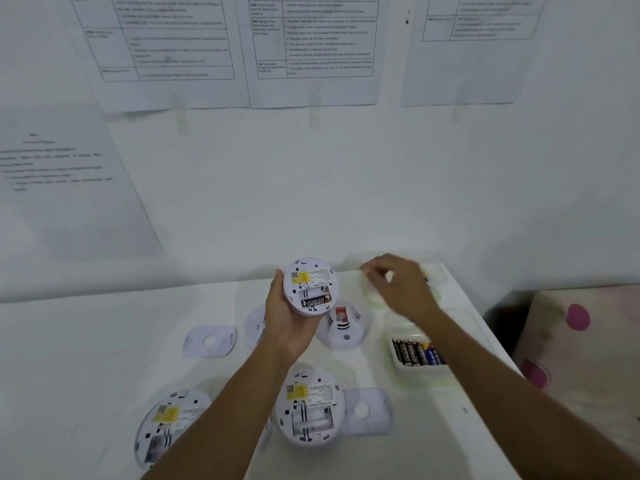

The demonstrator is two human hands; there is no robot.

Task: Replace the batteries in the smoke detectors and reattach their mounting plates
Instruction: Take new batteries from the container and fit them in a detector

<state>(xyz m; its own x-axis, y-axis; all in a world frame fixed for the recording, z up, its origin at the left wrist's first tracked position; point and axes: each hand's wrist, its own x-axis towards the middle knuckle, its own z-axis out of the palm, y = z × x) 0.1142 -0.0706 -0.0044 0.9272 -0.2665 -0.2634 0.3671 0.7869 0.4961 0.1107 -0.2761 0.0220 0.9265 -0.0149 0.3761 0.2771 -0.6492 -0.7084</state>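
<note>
My left hand [287,323] grips a round white smoke detector [310,285], raised above the table with its back up; one black battery sits in its open compartment. My right hand [398,284] is blurred over a clear container [434,275] at the table's far edge, fingers curled; whether it holds anything I cannot tell. A clear tray with several batteries [417,353] stands at the right. Two more detectors lie back up, one near centre [309,408] and one at the lower left [166,424]. Another detector [343,323] lies face up. Loose mounting plates lie at left [209,341] and lower right [369,410].
The white table [86,358] meets a white wall [311,202] hung with printed sheets. The table's right edge runs diagonally near the battery tray. A cushion with pink dots [581,341] sits past that edge.
</note>
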